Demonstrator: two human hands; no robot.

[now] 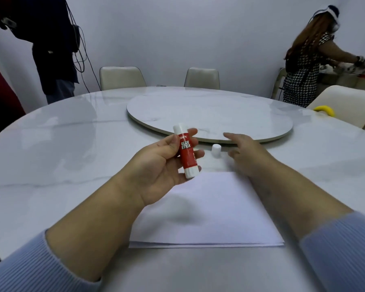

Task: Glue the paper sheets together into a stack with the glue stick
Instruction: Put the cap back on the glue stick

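My left hand (156, 165) holds a red and white glue stick (187, 153) upright above the far left corner of the paper. Its cap is off. The white cap (216, 150) stands on the table just beyond the paper, between my two hands. My right hand (243, 150) hovers next to the cap with fingers spread and nothing in it. A stack of white paper sheets (204, 216) lies flat on the table in front of me, partly under both forearms.
The round marble table (51, 165) carries a raised turntable (209, 114) just past my hands. A yellow object (325, 110) lies at the far right edge. Chairs ring the table. One person stands at back left, another at back right.
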